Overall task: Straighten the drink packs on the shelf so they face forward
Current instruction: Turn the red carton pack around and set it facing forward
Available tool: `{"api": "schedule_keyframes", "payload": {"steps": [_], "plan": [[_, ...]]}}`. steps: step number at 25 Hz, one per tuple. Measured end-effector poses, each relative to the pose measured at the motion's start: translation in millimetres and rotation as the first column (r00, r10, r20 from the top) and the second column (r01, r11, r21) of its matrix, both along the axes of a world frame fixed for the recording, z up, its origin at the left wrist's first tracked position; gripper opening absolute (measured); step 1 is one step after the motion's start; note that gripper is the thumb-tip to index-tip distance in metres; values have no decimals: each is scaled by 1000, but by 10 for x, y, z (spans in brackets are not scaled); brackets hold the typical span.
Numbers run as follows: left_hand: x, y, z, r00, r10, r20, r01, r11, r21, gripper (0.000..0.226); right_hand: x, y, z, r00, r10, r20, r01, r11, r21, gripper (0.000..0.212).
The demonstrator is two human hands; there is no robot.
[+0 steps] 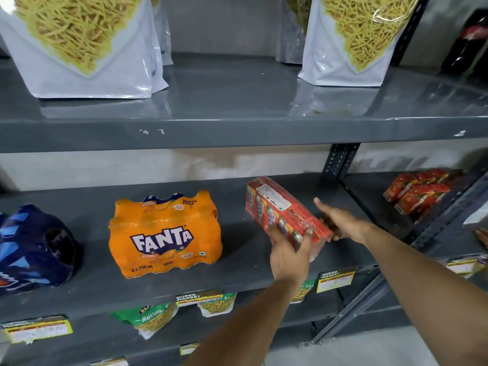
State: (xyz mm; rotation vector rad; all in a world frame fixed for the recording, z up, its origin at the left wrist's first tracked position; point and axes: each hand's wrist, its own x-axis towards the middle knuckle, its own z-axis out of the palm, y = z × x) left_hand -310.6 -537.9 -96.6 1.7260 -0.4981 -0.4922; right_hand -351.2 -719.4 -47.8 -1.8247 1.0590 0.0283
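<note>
A red shrink-wrapped pack of juice cartons (280,207) is tilted at an angle over the middle grey shelf (237,265), its label side up. My left hand (289,253) grips its near end from below. My right hand (340,220) touches its right side with fingers spread. An orange Fanta pack (165,235) stands facing forward to the left. A dark blue drink pack (34,247) sits at the far left, turned sideways.
Large white bags of yellow snack sticks (87,46) stand on the upper shelf (237,128). More red juice cartons (417,191) lie on the neighbouring shelf to the right. A dark bottle (467,40) stands at the upper right. Green snack packets (155,317) and price tags (335,278) hang below.
</note>
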Motion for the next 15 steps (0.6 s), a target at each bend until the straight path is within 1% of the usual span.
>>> {"api": "schedule_keyframes", "payload": {"steps": [1, 2, 4, 5, 6, 7, 8, 9, 10, 11, 12, 14, 15], "plan": [[3, -24, 15, 1000, -6, 12, 6, 1000, 9, 86, 95, 14, -7, 999, 26, -24, -27, 999, -31, 79], [25, -41, 15, 999, -36, 14, 35, 999, 24, 84, 197, 26, -14, 999, 35, -16, -36, 998, -56, 86], [168, -14, -20, 991, -136, -16, 136, 990, 25, 78, 430, 78, 25, 996, 29, 88, -23, 997, -69, 88], [293, 13, -28, 972, -227, -60, 227, 974, 1, 72, 540, 107, 65, 989, 26, 147, -16, 997, -72, 86], [441, 32, -24, 925, -356, -131, 353, 935, -47, 66, 625, 114, 115, 980, 34, 195, -18, 997, -81, 82], [591, 41, 3, 845, -498, -196, 489, 867, -97, 60, 684, 81, 151, 970, 49, 240, -27, 995, -93, 76], [721, 39, 41, 752, -619, -228, 610, 784, -117, 57, 704, 26, 163, 959, 53, 280, -28, 995, -92, 71], [812, 26, 79, 679, -696, -233, 694, 712, -103, 54, 680, -44, 149, 952, 30, 304, -8, 997, -75, 74], [862, 0, 101, 643, -732, -226, 738, 671, -72, 52, 623, -109, 122, 950, -14, 311, 30, 998, -46, 83], [874, -36, 124, 633, -744, -215, 754, 655, -47, 51, 555, -167, 94, 951, -51, 306, 62, 998, -28, 91], [873, -64, 144, 642, -738, -209, 749, 661, -35, 49, 499, -229, 59, 952, -65, 299, 79, 996, -35, 89], [887, -86, 139, 686, -707, -173, 717, 697, -8, 47, 435, -340, 8, 952, -90, 292, 115, 991, -71, 72], [932, -67, 137, 720, -683, -119, 690, 723, 26, 44, 420, -375, -5, 945, -131, 301, 161, 984, -80, 72]]}}
